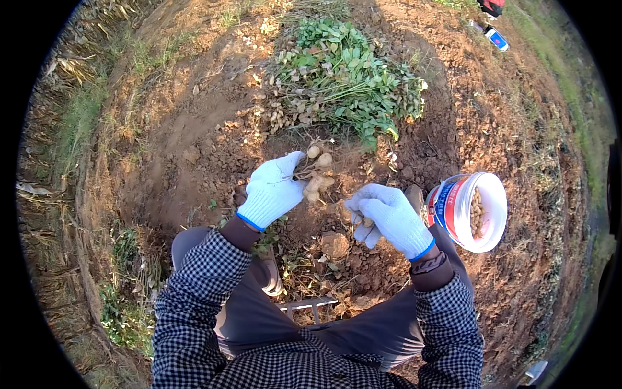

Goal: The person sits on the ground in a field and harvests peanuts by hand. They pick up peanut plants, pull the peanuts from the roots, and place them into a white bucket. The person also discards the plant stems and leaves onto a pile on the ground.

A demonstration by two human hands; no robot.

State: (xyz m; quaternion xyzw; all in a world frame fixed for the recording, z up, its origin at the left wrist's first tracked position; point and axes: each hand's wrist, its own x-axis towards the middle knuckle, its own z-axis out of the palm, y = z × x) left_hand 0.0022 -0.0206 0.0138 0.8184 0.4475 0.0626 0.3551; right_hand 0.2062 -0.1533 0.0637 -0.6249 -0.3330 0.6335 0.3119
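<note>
My left hand [276, 189], in a white knit glove with a blue cuff edge, is closed on the roots of a peanut plant. From it a cluster of peanut pods [318, 182] sticks out to the right. My right hand [386, 216], gloved the same way, is a little right of the cluster with its fingers curled around what looks like a peanut pod [368, 222]. Beyond both hands lies a heap of pulled peanut plants [350, 78], green leaves to the right and pods to the left. A white plastic bucket [492, 214] with peanuts [477, 214] inside leans by my right knee.
A clod of earth [334, 244] lies between my feet, and a metal frame [308, 305] shows between my legs. Dry stalks [43, 214] line the far left. At the upper right are a blue-and-white container [496, 39] and a red and black object [492, 7].
</note>
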